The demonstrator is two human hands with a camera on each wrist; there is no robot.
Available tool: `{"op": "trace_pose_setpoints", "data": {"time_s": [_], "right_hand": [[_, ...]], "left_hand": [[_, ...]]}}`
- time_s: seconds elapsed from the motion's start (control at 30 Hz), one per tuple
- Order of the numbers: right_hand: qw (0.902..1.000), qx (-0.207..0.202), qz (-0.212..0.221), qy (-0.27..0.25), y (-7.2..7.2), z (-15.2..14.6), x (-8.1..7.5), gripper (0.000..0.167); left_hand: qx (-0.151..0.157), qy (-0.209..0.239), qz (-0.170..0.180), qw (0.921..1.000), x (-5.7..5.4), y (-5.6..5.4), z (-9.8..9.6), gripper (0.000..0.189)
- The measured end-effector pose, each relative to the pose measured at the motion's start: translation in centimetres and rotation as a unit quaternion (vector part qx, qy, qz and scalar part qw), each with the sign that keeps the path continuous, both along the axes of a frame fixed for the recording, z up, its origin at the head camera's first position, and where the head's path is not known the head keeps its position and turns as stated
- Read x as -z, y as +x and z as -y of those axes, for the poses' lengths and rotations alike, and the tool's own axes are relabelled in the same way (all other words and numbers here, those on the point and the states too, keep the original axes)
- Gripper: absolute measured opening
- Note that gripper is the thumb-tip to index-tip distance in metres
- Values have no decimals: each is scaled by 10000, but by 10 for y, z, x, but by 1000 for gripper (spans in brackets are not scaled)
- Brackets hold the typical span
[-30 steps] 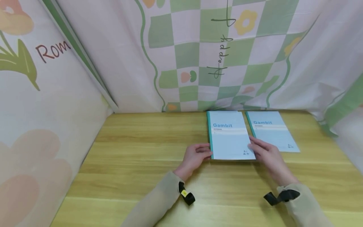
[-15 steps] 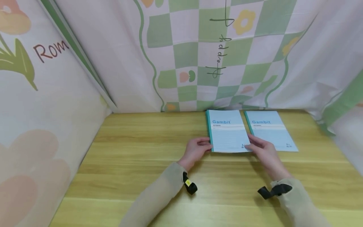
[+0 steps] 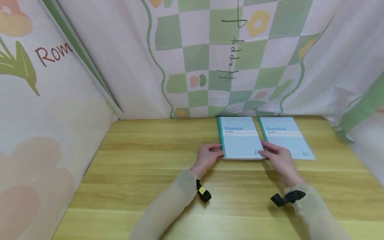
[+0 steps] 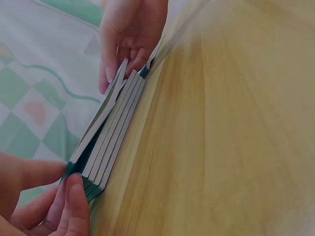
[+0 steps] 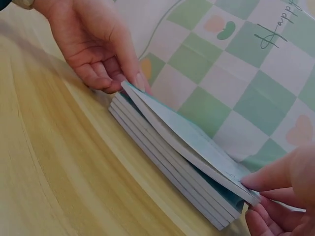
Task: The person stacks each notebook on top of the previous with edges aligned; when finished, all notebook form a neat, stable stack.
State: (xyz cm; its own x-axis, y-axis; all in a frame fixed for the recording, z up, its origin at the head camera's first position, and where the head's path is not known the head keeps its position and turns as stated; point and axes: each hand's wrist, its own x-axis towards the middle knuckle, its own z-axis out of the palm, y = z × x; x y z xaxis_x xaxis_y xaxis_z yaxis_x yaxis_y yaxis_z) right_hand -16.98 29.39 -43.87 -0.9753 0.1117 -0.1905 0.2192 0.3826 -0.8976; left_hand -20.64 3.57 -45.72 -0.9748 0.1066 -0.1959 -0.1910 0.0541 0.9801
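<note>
A pale blue "Gambit" notebook (image 3: 241, 143) with a green spine lies over a stack of several notebooks (image 5: 170, 167) at the back of the table. My left hand (image 3: 207, 156) pinches its spine edge near the front corner. At the opposite front corner, my right hand (image 3: 279, 160) pinches the cover side, thumb on top. Both wrist views show this top notebook (image 4: 96, 130) slightly apart from the stack, with a narrow dark gap beneath it. Its front edge nearly lines up with those below.
Another matching notebook (image 3: 286, 133) lies just right of the stack, partly behind the right hand. A checkered curtain (image 3: 222, 60) hangs along the back edge of the wooden table (image 3: 150, 150). A printed cloth wall (image 3: 54, 116) stands at the left.
Both hands have moved the top notebook away from me and down over the stack. Its front edge sat further forward before. The notebook at the right has stayed put.
</note>
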Motion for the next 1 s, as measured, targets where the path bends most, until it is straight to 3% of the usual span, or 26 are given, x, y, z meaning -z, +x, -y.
{"op": "trace_pose_setpoints", "data": {"time_s": [0.43,1.0], "right_hand": [[9997,26,115,230,-8,3,6,63],[9995,-130,43,288,-5,4,9,63]], "left_hand": [[-201,-159,12,9997,0,0,1,26],[-219,-545,-47,9983,0,1,0,25]]}}
